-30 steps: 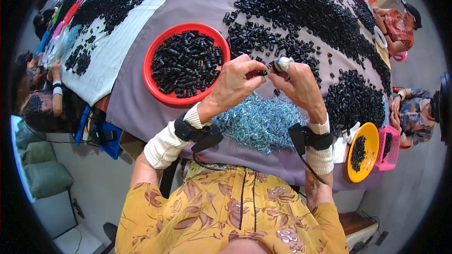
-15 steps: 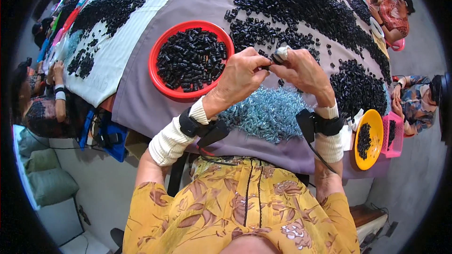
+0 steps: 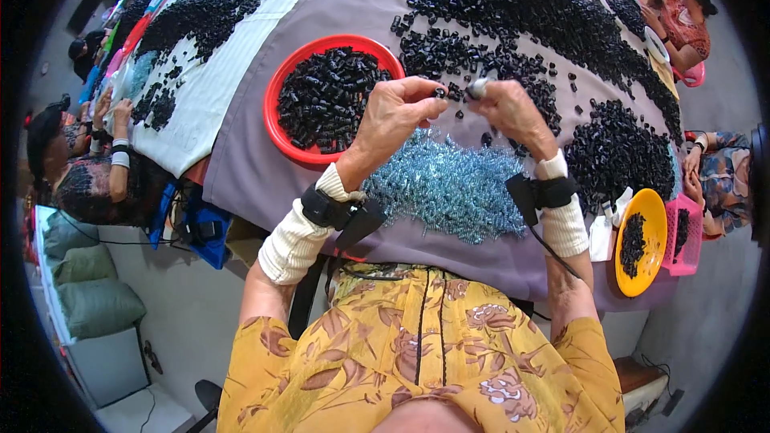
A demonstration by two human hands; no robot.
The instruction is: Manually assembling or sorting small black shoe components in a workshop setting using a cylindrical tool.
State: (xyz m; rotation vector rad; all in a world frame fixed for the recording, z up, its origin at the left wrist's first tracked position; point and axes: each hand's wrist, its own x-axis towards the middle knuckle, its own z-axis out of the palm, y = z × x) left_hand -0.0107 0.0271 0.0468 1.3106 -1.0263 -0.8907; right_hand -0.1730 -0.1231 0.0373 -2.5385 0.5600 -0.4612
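My left hand (image 3: 397, 112) is closed in a pinch, thumb and forefinger on a small black plastic piece (image 3: 439, 93). Just to its right is my right hand (image 3: 513, 112), its fingers curled inward and smeared by motion, with a white wrap (image 3: 479, 88) on one digit. Whether it holds anything is unclear. Both hands hover over the far edge of a heap of shiny bluish metal springs (image 3: 449, 188). Beside my left hand sits a round red basin (image 3: 273, 104) full of black cylindrical pieces (image 3: 329, 100).
Loose black pieces (image 3: 513, 12) spread across the grey cloth (image 3: 241, 144), with another pile (image 3: 618, 152) at right. A yellow dish (image 3: 654, 248) and a pink basket (image 3: 684, 261) hold more. Co-workers sit at a white-covered table (image 3: 192, 104) on the left and along the right side.
My hands, together half a second ago, have come apart, the right one drawing away to the right. A black piece stays in my left fingers. The whole view has shifted slightly.
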